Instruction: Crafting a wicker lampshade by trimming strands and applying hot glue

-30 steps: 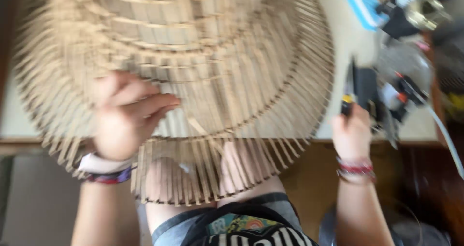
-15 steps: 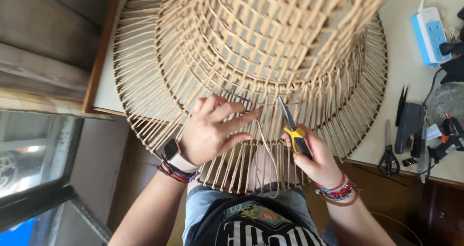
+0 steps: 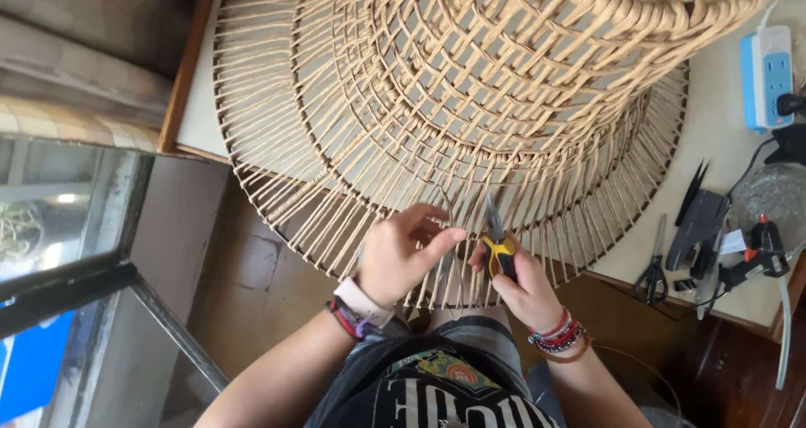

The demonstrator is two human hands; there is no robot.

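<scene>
A large woven rattan frame with many radiating cane spokes lies on the table and overhangs its near edge. My left hand pinches one thin cane spoke at the frame's lower rim. My right hand grips yellow-handled pliers, their jaws pointing up into the spokes just right of that pinched strand. The two hands almost touch. Bracelets sit on both wrists, and a watch on the left.
On the white table at the right lie black scissors, a black tool, a glue gun and a blue power strip. A window frame is at the left.
The view has steadied and come closer. My right hand has brought the pliers from the tools at the right to the rim, and my left hand has closed from flat to a pinch on a spoke.
</scene>
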